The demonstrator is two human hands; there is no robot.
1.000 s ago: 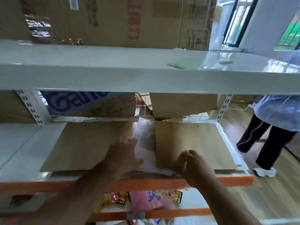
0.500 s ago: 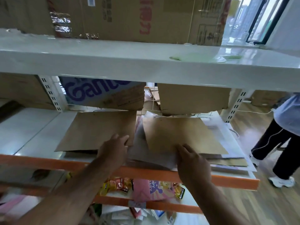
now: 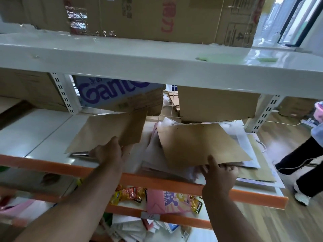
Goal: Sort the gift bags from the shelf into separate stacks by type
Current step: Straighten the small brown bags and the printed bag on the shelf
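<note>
White metal shelf w/ orange front rail [image 3: 174,185] carries everything. Change on it vs 1 s ago: both brown bags lay flat then, w/ the hands on the pale bags between them. Now both brown bags are lifted off their piles. Judged: the brown type is being pulled out first, so this is an early pick-up step and the right pile is unsorted.

Containers: large brown cardboard box w/ red print [image 3: 157,16] sits on the top shelf, contents not visible. Far on the mid shelf are a cardboard box w/ purple lettering [image 3: 111,95] at left and a plain brown cardboard box [image 3: 216,105] at right. Both hide their contents.

Left flat brown kraft-paper bag [image 3: 104,131] tops a thin stack near left, right side raised. Right flat brown kraft-paper bag [image 3: 201,145] lies skewed on a mixed pile of white and pale paper bags [image 3: 153,158], near edge up.

Left hand [image 3: 108,154] holds the left bag's near edge. Right hand [image 3: 218,173] pinches the right bag's near edge, thumb on top. The hands are well apart.

Lower shelf: pink printed packet [image 3: 167,199], yellow-orange snack packets [image 3: 129,193].
</note>
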